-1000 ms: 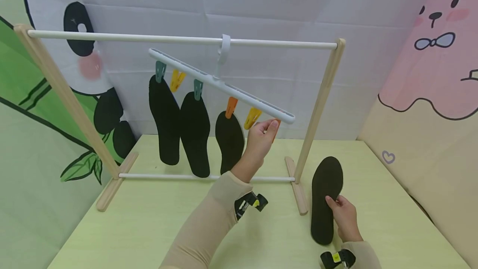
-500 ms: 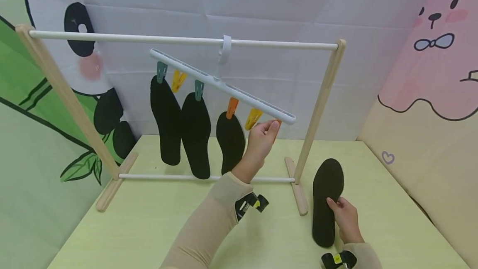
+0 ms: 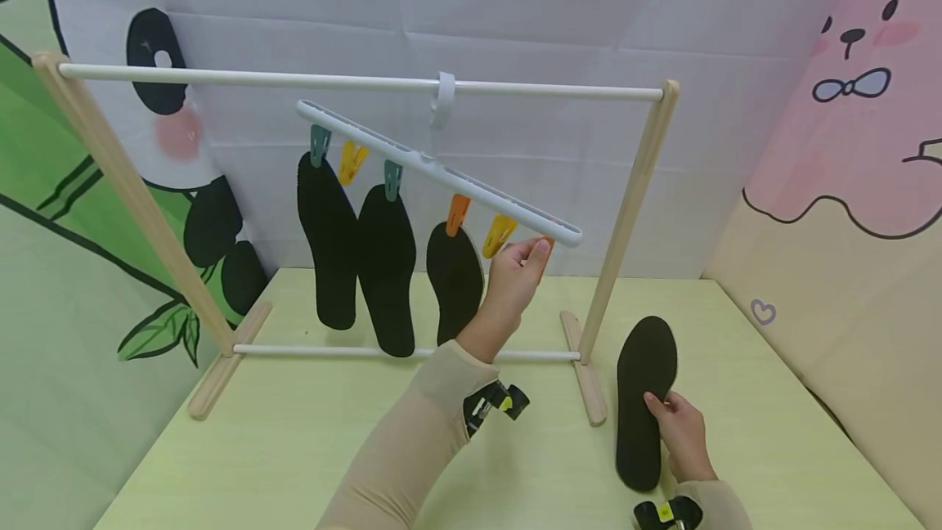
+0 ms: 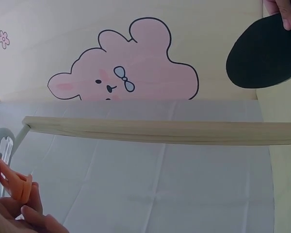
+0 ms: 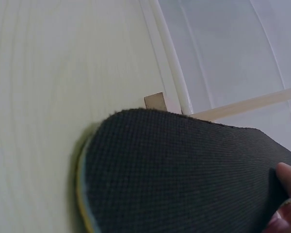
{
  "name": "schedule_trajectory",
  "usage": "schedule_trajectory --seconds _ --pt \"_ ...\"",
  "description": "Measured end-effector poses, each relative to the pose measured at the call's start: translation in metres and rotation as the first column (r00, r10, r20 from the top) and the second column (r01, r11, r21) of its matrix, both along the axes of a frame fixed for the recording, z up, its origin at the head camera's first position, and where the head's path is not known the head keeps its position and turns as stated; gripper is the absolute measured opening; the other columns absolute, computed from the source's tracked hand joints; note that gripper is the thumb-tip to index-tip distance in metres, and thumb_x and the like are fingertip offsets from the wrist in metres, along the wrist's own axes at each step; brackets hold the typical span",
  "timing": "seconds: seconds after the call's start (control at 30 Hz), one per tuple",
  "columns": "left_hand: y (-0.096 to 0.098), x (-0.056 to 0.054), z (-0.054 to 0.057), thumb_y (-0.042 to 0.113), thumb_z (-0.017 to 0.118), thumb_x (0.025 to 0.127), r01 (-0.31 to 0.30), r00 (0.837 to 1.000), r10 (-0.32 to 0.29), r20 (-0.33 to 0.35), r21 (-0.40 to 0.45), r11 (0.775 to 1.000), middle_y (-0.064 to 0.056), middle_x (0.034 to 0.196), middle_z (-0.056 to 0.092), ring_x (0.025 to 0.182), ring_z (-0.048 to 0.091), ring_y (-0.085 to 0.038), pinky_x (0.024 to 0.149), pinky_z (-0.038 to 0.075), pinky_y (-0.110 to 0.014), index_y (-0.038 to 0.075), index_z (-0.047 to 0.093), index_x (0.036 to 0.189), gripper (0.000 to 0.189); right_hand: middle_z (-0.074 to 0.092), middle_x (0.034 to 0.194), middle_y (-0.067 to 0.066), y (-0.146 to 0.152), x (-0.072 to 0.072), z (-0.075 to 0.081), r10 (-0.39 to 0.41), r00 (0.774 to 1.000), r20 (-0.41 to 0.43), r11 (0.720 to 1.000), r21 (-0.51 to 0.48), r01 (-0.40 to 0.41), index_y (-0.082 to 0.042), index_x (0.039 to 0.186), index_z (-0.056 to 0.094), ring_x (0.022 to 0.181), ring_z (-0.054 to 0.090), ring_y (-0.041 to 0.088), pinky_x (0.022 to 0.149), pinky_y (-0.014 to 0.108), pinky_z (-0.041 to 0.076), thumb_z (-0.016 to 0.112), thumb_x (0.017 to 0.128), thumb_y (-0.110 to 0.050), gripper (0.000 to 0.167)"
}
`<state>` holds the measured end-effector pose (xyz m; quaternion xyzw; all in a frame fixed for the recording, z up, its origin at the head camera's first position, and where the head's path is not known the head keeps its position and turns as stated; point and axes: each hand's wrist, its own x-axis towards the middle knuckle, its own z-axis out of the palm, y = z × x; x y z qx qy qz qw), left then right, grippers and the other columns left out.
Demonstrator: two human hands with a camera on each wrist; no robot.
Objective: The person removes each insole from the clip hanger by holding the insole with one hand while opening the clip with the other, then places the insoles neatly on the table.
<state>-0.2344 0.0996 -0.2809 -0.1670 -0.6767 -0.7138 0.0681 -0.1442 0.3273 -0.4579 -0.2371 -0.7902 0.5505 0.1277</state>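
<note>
while left grip (image 3: 511, 280) pinches orange clip (image 4: 19, 187) under white hanger (image 3: 434, 168), right grip (image 3: 682, 433) holds black insole (image 3: 636, 403)

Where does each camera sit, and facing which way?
Head: on the head, facing forward and down at the hanger; left hand, right hand and sleeves show.
Left wrist: worn there, facing past the orange clip toward a pink cartoon; left hand and part of right hand show.
Right wrist: worn there, facing over the held insole and table; part of right hand shows.
Both wrist views share the held insole.
</note>
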Motion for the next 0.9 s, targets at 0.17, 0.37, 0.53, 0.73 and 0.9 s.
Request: schedule_trajectory --seconds 0.17,0.37,0.53,0.73,0.9 --pt "0.0002 0.0 0.0007 0.009 0.055 0.098 0.002 1.0 -0.002 0.001 -0.001 1.0 -0.006 0.082 0.054 0.076 0.044 -0.009 0.065 0.038 -0.022 -0.013 0.064 0.112 0.028 0.064 0.083 0.004 0.0017 -0.0013 -0.0031 0.003 1.0 0.008 1.0 -0.006 -0.003 0.017 0.123 0.049 0.071 0.052 0.002 0.068 0.026 0.046 0.055 0.096 -0.018 0.045" --pt "0.0009 -0.0017 -0.0001 0.008 0.055 0.097 -0.003 1.0 0.002 0.004 0.01 1.0 -0.003 0.078 0.052 0.074 0.044 -0.008 0.064 0.038 -0.021 -0.013 0.064 0.111 0.027 0.062 0.08 0.001 0.0034 -0.0023 -0.0054 0.007 1.0 0.014 1.0 0.002 -0.007 0.018 0.122 0.049 0.07 0.051 0.004 0.065 0.023 0.044 0.055 0.096 -0.016 0.043" --pt "0.0002 -0.0023 -0.0006 0.009 0.055 0.098 -0.003 1.0 0.003 0.01 0.014 1.0 -0.002 0.077 0.05 0.073 0.043 -0.008 0.061 0.036 -0.02 -0.013 0.064 0.111 0.027 0.062 0.078 0.0 0.0037 -0.0034 -0.0044 0.007 1.0 0.014 1.0 0.012 -0.007 0.018 0.121 0.05 0.07 0.052 0.005 0.067 0.025 0.043 0.054 0.096 -0.016 0.042" --pt "0.0002 -0.0031 -0.0003 0.008 0.054 0.098 0.01 1.0 -0.01 0.01 0.03 1.0 -0.001 0.075 0.049 0.071 0.043 -0.007 0.061 0.036 -0.021 -0.014 0.063 0.112 0.027 0.061 0.077 -0.001 0.0039 -0.0038 -0.0038 0.008 1.0 0.026 1.0 0.019 -0.008 0.017 0.121 0.05 0.073 0.051 0.007 0.07 0.027 0.043 0.054 0.096 -0.016 0.042" --pt "0.0017 -0.0036 -0.0002 0.008 0.055 0.098 0.017 1.0 -0.017 0.005 0.029 0.999 -0.002 0.078 0.05 0.073 0.043 -0.008 0.063 0.037 -0.021 -0.014 0.063 0.113 0.028 0.062 0.077 0.0 0.0048 -0.0029 -0.0044 0.002 1.0 0.023 1.0 0.027 -0.002 0.018 0.118 0.051 0.072 0.051 0.007 0.068 0.027 0.043 0.054 0.095 -0.015 0.04"
